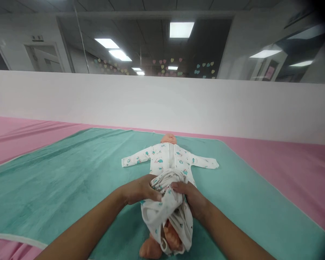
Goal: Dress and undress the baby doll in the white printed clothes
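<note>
Blanket [70, 173] under doll [169, 138], bunched cloth [165, 209] btwn both hands.
Blanket's spread beneath everything, prob. as padding; doll lies flat just beyond hands, prob. on its back, sleeves of its printed top [158, 162] out either side, leaving front exposed. Cloth's grasped in folds, L hand [141, 189] on one side, R hand [193, 198] opp. w/ thumb on top, prob. b/c gripping both sides keeps it gathered. Nearer wearer than hands: one foot [151, 249] outside cloth, other foot [172, 236] showing thru opening.
</note>
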{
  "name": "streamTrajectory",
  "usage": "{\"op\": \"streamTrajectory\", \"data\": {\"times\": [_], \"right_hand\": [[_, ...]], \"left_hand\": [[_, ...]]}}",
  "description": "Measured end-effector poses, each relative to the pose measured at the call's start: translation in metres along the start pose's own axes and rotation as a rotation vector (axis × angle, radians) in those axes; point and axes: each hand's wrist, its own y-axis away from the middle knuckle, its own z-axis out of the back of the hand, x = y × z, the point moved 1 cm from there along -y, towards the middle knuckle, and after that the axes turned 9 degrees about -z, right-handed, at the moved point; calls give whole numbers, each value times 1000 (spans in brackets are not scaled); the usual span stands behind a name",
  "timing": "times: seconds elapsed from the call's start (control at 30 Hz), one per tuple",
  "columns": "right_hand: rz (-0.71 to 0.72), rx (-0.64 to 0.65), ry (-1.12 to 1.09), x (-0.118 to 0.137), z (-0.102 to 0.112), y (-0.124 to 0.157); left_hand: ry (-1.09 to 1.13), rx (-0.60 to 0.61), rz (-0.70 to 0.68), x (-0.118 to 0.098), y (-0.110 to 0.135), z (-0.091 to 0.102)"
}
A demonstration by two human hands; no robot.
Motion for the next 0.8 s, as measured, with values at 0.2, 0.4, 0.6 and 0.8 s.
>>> {"op": "streamTrajectory", "data": {"times": [0.2, 0.4, 0.6, 0.8], "right_hand": [[-12, 63, 343, 5, -11, -1], [-22, 22, 264, 7, -16, 0], [-21, 94, 0, 8, -13, 1], [-6, 97, 78, 4, -9, 1]], "left_hand": [[197, -330, -183, 3, -3, 0], [301, -304, -221, 1, -4, -8], [-2, 0, -60, -15, 3, -9], [-360, -11, -63, -22, 4, -11]]}}
